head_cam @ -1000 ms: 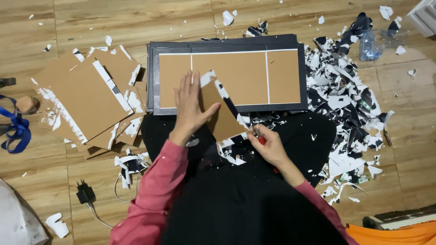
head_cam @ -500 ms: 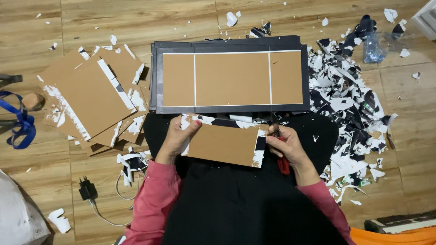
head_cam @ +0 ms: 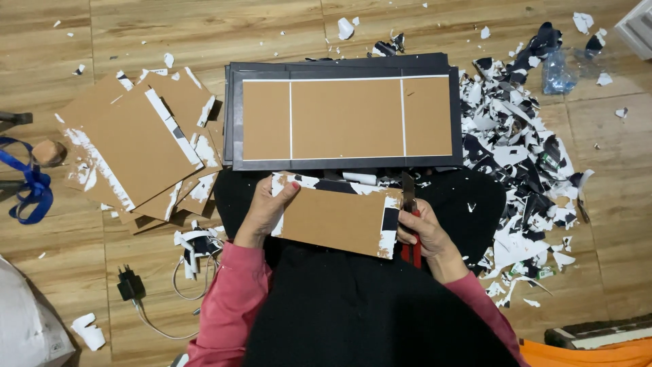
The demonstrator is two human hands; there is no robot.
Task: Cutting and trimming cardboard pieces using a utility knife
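A brown cardboard panel (head_cam: pixel 336 219) with torn white and black paper at both ends lies across my lap. My left hand (head_cam: pixel 266 209) grips its left end. My right hand (head_cam: pixel 422 231) holds the right end together with a red-handled cutter knife (head_cam: pixel 409 217), blade pointing away from me. Beyond my lap, a dark-framed board (head_cam: pixel 346 117) with three brown cardboard sections lies flat on the wooden floor.
A stack of stripped brown cardboard sheets (head_cam: pixel 129 146) lies to the left. A heap of torn black and white paper scraps (head_cam: pixel 523 163) spreads to the right. A black charger with white cable (head_cam: pixel 132 285) sits lower left, a blue strap (head_cam: pixel 30 190) at the far left.
The cardboard piece came off the framed board into my lap and turned level; both hands now grip its ends. My left hand has left the board, my right still has the cutter.
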